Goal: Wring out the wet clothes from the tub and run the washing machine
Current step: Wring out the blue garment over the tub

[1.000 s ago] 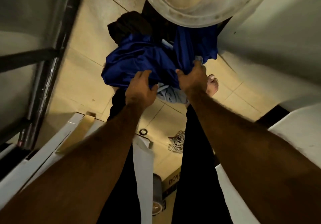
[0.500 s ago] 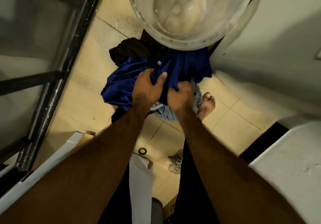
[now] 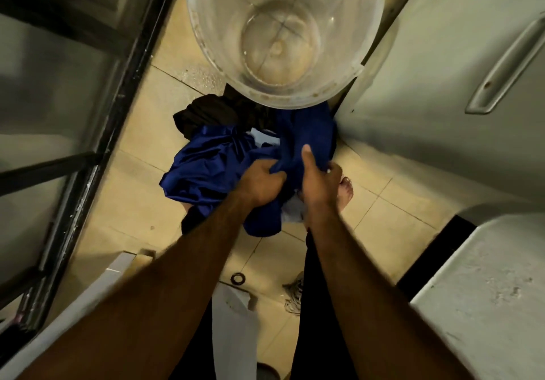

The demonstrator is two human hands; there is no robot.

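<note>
Left hand, right hand closer together on one blue garment

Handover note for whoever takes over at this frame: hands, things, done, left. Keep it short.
Left hand and right hand: both grip the blue garment, bunched between them.
Tub: no clothes inside. Dark garment and pale garment lie heaped with the blue one on the floor beside it.
Done: tub emptied.
Left: wring the pile, load it, run the wash.
</note>
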